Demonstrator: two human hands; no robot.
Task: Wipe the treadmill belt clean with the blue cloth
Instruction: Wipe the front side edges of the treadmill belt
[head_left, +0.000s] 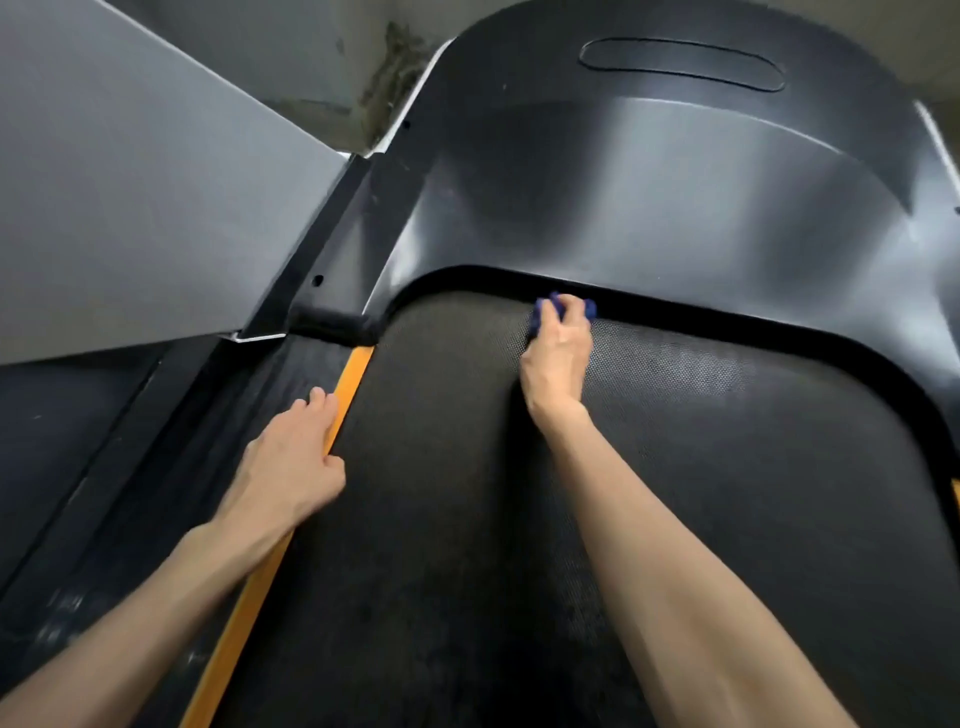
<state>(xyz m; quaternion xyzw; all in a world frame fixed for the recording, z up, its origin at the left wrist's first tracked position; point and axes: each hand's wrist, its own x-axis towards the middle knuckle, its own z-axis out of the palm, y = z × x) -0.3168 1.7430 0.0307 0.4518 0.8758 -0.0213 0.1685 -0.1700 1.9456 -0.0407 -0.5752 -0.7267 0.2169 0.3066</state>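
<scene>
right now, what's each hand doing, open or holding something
Left hand: open, resting on the orange strip beside the belt.
Right hand: grips the blue cloth against the belt.

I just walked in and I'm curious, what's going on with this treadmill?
A person is wiping the treadmill belt with a bunched blue cloth. The right hand holds the cloth at the belt's front edge, right by the black motor cover. The left hand rests on the orange side strip, holding nothing.
</scene>
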